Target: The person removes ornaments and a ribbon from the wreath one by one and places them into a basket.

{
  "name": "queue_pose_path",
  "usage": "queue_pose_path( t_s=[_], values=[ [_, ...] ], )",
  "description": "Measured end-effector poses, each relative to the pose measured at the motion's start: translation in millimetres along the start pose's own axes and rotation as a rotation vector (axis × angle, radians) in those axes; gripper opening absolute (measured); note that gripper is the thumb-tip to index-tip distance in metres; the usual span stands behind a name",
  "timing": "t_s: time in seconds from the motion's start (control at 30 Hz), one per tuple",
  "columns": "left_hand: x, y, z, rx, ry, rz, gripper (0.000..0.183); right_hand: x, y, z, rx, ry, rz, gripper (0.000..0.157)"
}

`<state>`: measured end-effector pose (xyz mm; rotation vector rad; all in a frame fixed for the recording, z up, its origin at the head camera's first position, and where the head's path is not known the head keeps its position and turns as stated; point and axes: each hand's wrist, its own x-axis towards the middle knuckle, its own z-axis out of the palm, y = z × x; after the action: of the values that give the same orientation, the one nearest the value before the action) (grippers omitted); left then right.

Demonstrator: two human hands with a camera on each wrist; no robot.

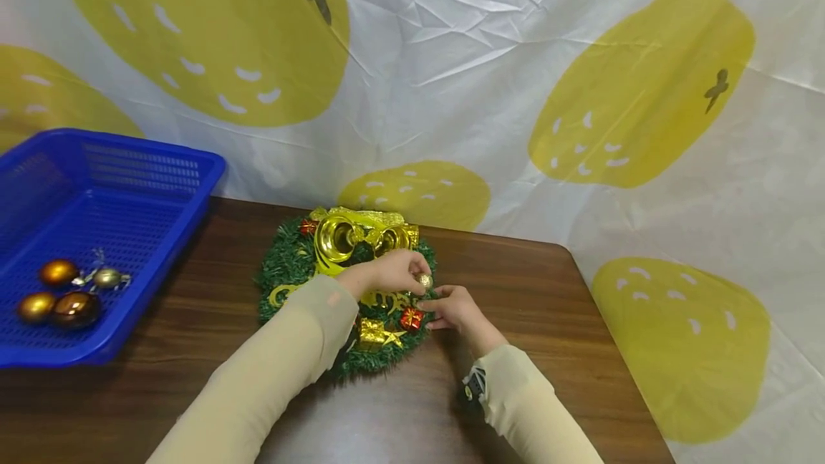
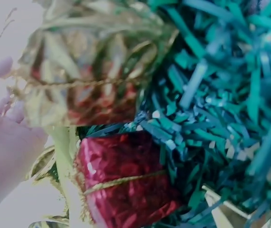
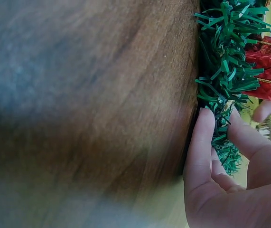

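Note:
A green tinsel wreath (image 1: 283,263) lies on the table, decorated with gold bells (image 1: 336,237), red gift boxes (image 1: 411,319), a gold gift box (image 1: 372,334) and gold lettering. Over its right side, my left hand (image 1: 393,272) pinches a small gold ball (image 1: 424,281) between thumb and fingers. My right hand (image 1: 457,313) grips the wreath's right edge; in the right wrist view its thumb and fingers (image 3: 201,142) close around the green tinsel. The left wrist view shows a red gift box (image 2: 126,180) close up, with only part of the left hand (image 2: 7,161) at the side.
On the left stands a blue plastic basket (image 1: 148,235) with several gold and brown baubles (image 1: 76,310) inside. The brown wooden table (image 1: 515,271) ends at the right. A white cloth (image 1: 451,92) with yellow fruit prints hangs behind it.

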<state>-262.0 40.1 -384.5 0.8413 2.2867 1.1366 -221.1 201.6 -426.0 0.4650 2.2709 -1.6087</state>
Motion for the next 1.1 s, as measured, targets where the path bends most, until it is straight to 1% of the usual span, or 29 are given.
queue_pose_path(
  t_s=[0.17,0.27,0.47,0.63,0.83,1.0,1.03,1.1],
  values=[
    [-2.5,2.9,-2.8,-0.042,-0.001,-0.01,0.031,-1,-1,0.1,-0.002,0.003,0.008,0.046],
    [-4.3,3.5,-4.6,-0.043,0.002,-0.003,0.031,-1,-1,-0.1,-0.006,-0.001,0.011,0.049],
    [-9.7,3.7,-9.7,-0.05,0.029,0.002,0.033,1,1,-0.3,-0.005,0.001,0.011,0.054],
    [-15.7,3.6,-18.6,-0.062,0.029,0.017,0.037,1,0,-0.7,-0.014,0.004,0.007,0.057],
    [-26.5,3.7,-31.2,-0.072,0.047,0.04,0.038,-2,-2,0.3,-0.013,0.013,0.011,0.056],
    [-34.8,2.5,-38.2,-0.079,0.063,0.032,0.039,6,4,-0.3,-0.038,0.022,0.001,0.055],
    [-36.5,2.2,-39.5,-0.081,0.066,0.032,0.039,12,10,-2.5,-0.02,-0.005,-0.034,0.058],
    [-39.2,1.3,-42.0,-0.086,0.069,0.037,0.041,13,12,-3.2,-0.023,-0.007,-0.044,0.06]
  ],
)
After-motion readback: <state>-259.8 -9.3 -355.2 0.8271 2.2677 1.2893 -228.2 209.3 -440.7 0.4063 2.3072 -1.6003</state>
